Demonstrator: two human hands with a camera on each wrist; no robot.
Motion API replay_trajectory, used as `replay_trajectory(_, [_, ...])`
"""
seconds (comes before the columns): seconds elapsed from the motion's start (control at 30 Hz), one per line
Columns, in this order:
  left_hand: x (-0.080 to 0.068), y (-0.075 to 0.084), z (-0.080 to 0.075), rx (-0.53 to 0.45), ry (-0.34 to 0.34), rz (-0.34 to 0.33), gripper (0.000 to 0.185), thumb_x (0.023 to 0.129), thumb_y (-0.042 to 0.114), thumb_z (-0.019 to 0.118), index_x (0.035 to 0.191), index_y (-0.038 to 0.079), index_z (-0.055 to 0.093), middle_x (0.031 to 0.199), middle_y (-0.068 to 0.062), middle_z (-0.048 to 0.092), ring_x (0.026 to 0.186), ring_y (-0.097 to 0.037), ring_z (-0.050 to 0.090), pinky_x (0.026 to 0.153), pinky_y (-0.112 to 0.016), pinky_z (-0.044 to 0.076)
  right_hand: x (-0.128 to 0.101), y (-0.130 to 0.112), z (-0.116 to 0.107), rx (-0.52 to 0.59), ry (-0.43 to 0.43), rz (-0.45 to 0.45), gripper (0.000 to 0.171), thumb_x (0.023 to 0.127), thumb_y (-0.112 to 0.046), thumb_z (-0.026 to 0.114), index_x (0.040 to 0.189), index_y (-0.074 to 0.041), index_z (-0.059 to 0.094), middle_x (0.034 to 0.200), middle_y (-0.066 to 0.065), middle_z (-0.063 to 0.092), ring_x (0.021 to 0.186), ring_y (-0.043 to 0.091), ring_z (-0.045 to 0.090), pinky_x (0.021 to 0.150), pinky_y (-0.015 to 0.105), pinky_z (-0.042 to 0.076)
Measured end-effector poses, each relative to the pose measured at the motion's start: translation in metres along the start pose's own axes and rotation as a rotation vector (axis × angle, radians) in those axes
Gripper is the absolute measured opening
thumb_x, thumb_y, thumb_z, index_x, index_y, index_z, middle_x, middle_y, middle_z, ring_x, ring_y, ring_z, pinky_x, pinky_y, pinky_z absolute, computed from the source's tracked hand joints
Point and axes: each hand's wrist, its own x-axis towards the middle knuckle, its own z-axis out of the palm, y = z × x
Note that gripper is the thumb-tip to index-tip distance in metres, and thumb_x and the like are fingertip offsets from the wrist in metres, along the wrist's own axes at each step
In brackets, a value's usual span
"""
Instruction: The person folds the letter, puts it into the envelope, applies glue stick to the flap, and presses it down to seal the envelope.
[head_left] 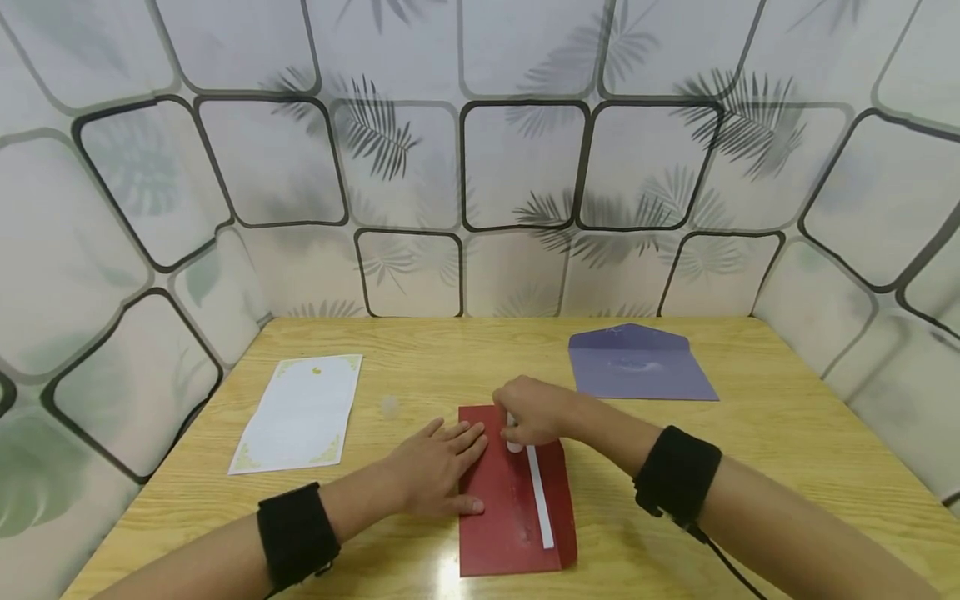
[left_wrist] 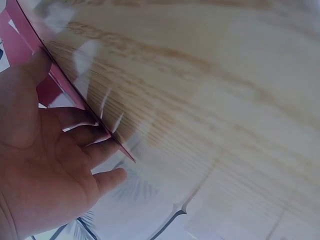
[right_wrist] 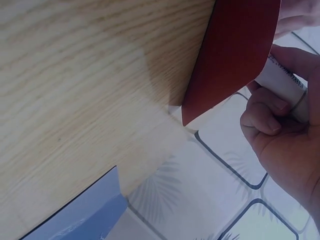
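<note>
A red envelope lies lengthwise in front of me with its flap folded out on the right. Along the flap's fold runs a narrow white strip, and shiny smears mark the red paper beside it. My left hand rests on the envelope's left edge, fingers spread and straight. In my right hand is a white glue stick, gripped near the envelope's far end with its lower end at the paper. The right wrist view shows printed text on the glue stick and fingers curled round it.
A white sheet with a gold border lies at the left of the wooden table. Toward the back right is a purple envelope, its flap raised away from me. Patterned cloth stands behind and at both sides.
</note>
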Motion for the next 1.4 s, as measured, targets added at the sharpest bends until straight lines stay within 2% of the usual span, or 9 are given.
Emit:
replay_trajectory(0.33, [0.0, 0.0, 0.0, 0.011, -0.014, 0.003, 0.084, 0.095, 0.069, 0.043, 0.156, 0.01, 0.034, 0.163, -0.007, 0.031, 0.15, -0.024, 0.031, 0.12, -0.05, 0.027, -0.019, -0.016, 0.008, 0.013, -0.016, -0.083, 0.01, 0.089, -0.013, 0.068, 0.082, -0.012, 0.061, 0.071, -0.009, 0.058, 0.064, 0.003, 0.053, 0.061, 0.022, 0.046])
replay_trajectory(0.57, [-0.001, -0.001, -0.001, 0.021, -0.01, 0.0, 0.084, 0.095, 0.068, 0.044, 0.155, 0.01, 0.035, 0.163, -0.007, 0.032, 0.149, -0.023, 0.032, 0.12, -0.05, 0.028, -0.033, -0.026, 0.012, 0.011, -0.008, -0.159, 0.013, 0.087, -0.013, 0.069, 0.08, -0.014, 0.059, 0.073, -0.011, 0.055, 0.066, 0.0, 0.05, 0.064, 0.019, 0.045])
replay_trajectory(0.87, [0.0, 0.001, -0.002, 0.022, -0.029, -0.017, 0.085, 0.094, 0.069, 0.045, 0.156, 0.012, 0.034, 0.163, -0.006, 0.031, 0.15, -0.023, 0.031, 0.12, -0.049, 0.027, -0.053, -0.045, 0.016, 0.018, -0.073, -0.188, 0.018, 0.088, -0.016, 0.069, 0.079, -0.017, 0.054, 0.073, -0.013, 0.048, 0.067, 0.0, 0.045, 0.066, 0.018, 0.041])
replay_trajectory(1.03, [0.0, 0.003, -0.003, 0.033, -0.033, -0.021, 0.085, 0.094, 0.07, 0.045, 0.156, 0.013, 0.035, 0.163, -0.005, 0.032, 0.15, -0.022, 0.031, 0.12, -0.049, 0.027, -0.063, -0.05, 0.02, 0.0, -0.069, -0.253, 0.02, 0.087, -0.017, 0.071, 0.078, -0.017, 0.054, 0.074, -0.014, 0.048, 0.068, -0.002, 0.044, 0.065, 0.013, 0.041])
replay_trajectory(1.23, [-0.001, 0.002, -0.001, 0.0, -0.013, -0.012, 0.084, 0.094, 0.068, 0.048, 0.155, 0.012, 0.036, 0.162, -0.006, 0.033, 0.149, -0.023, 0.032, 0.119, -0.05, 0.028, -0.064, -0.047, 0.021, -0.036, -0.051, -0.303, 0.02, 0.088, -0.018, 0.072, 0.08, -0.018, 0.054, 0.076, -0.014, 0.05, 0.071, -0.003, 0.046, 0.068, 0.012, 0.042])
replay_trajectory(1.4, [-0.001, 0.0, -0.002, -0.016, -0.009, -0.008, 0.084, 0.094, 0.067, 0.049, 0.155, 0.011, 0.036, 0.162, -0.005, 0.033, 0.15, -0.024, 0.031, 0.12, -0.051, 0.027, -0.056, -0.041, 0.017, -0.07, -0.059, -0.264, 0.019, 0.091, -0.019, 0.072, 0.083, -0.018, 0.055, 0.079, -0.012, 0.051, 0.073, 0.0, 0.047, 0.069, 0.014, 0.044])
